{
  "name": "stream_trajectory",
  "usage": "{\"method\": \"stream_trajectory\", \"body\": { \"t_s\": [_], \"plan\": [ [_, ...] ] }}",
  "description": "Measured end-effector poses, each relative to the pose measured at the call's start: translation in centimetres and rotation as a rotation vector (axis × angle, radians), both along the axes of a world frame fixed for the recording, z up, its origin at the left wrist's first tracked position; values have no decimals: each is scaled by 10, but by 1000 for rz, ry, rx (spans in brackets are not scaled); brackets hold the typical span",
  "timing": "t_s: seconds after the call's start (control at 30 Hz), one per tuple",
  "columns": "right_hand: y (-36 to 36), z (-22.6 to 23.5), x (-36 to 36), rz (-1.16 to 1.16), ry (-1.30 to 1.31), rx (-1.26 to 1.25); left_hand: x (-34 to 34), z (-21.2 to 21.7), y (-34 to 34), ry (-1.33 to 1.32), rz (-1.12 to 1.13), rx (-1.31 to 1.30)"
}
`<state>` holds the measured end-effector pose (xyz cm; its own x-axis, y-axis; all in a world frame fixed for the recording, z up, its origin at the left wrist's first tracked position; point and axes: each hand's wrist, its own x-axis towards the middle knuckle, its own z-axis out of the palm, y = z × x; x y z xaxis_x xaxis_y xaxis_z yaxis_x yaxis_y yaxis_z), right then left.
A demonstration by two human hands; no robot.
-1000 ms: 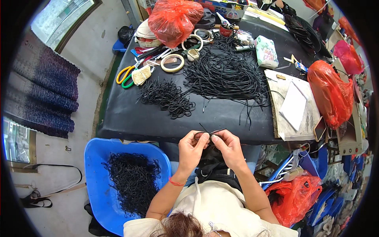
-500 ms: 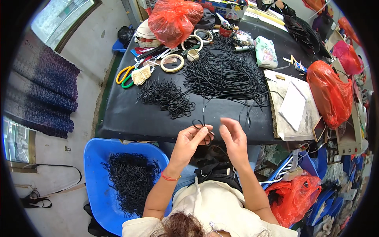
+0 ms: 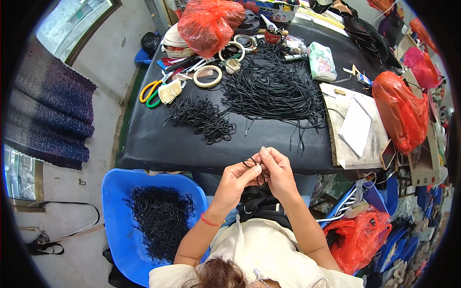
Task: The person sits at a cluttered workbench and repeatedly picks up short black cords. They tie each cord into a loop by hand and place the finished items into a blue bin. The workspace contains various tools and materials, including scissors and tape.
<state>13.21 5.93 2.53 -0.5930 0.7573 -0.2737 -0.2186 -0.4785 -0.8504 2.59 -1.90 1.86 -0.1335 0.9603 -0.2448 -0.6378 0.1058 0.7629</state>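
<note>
A looped black cord is pinched between my two hands at the near edge of the black table. My left hand grips it with thumb and fingers, a loop standing above the fingertips. Close beside it, my right hand has its thumb and fingertips together on the same cord; part of the cord is hidden by the fingers. Beyond my hands lies a big heap of long black cords. To its left is a smaller pile of looped black cords.
On the left a blue tub holds a mass of black cords. Scissors, tape rolls and a red bag crowd the far left of the table. A board with white paper lies at right.
My right hand has moved in from apart and closed on the cord beside my left hand. My left hand has shifted slightly right, and the cord's upright end no longer stands free.
</note>
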Motion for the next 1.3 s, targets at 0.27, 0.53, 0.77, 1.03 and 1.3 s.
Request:
{"method": "stream_trajectory", "body": {
  "t_s": [0.27,0.53,0.77,1.03,1.3],
  "plan": [
    [3,1,1,11,11,-158,3,-8,-1,23,12,6],
    [61,-37,0,-283,-572,884,-39,-24,23,455,342,-47],
    [116,-79,-29,-221,-790,1561,-86,-46,51,1326,667,-384],
    [85,-38,-10,-102,-680,1643,-58,-13,34,1729,663,150],
    [36,16,21,-143,-460,1478,-21,12,15,991,129,137]
  ]
}}
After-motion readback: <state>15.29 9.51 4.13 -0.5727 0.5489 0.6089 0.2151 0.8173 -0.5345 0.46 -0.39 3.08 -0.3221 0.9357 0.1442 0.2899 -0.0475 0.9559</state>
